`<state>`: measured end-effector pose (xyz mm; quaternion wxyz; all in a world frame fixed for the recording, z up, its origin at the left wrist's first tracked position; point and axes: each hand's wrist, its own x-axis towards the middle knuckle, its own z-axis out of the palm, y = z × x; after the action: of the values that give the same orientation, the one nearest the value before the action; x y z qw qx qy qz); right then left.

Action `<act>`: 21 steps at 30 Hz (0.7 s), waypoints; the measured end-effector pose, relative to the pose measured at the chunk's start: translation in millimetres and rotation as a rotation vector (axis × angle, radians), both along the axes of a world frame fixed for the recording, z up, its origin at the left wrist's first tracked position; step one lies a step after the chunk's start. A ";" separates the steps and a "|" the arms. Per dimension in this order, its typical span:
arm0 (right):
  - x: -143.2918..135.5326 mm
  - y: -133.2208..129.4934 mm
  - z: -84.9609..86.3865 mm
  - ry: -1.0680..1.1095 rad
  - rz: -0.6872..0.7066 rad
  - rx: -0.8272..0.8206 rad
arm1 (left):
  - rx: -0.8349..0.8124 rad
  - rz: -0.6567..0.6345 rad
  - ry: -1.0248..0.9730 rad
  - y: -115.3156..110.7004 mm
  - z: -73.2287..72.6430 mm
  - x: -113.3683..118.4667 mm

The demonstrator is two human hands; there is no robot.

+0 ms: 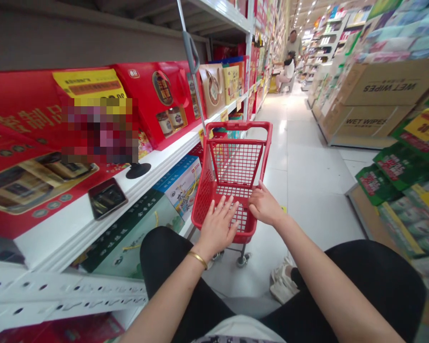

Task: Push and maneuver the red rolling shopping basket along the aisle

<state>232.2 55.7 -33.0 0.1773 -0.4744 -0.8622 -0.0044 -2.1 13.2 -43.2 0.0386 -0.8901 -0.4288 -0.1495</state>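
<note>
A small red shopping cart (236, 126) with grid walls stands upright on the floor between my knees, with nothing visible in its basket. My left hand (219, 223), a gold bangle at its wrist, is open with fingers spread over the cart's near end. Whether its palm touches the plastic, I cannot tell. At the basket's right side, my right hand (265, 205) has its fingers curled around the rim, its fingertips partly hidden. A dark phone (107, 198) lies on the white shelf ledge to the left, apart from both hands.
Red gift boxes (157, 102) line the left shelf (171, 152), with a thin metal pole (199, 102) by its edge. Wet wipes cartons (379, 85) and green packs (400, 166) are stacked on the right. Two people (289, 66) are farther along the aisle floor (300, 166).
</note>
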 end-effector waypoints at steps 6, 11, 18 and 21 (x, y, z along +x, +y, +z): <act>-18.5 -25.8 -4.7 0.029 -0.029 0.067 | -0.021 -0.092 -0.035 9.0 -1.2 -20.8; -46.1 -42.3 -12.6 0.054 -0.131 0.158 | -0.064 -0.177 -0.071 34.4 0.6 -50.3; -73.2 -47.2 -25.7 0.109 -0.094 0.264 | -0.194 0.172 -0.310 35.3 -9.4 -39.0; -82.3 -44.3 -30.8 0.079 -0.068 0.335 | -0.176 0.275 -0.349 18.7 -18.0 -14.0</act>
<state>149.9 11.5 -63.8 0.2871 -0.4671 -0.8253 -0.1353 -16.1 31.9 -61.2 -0.0939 -0.7841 -0.5574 -0.2562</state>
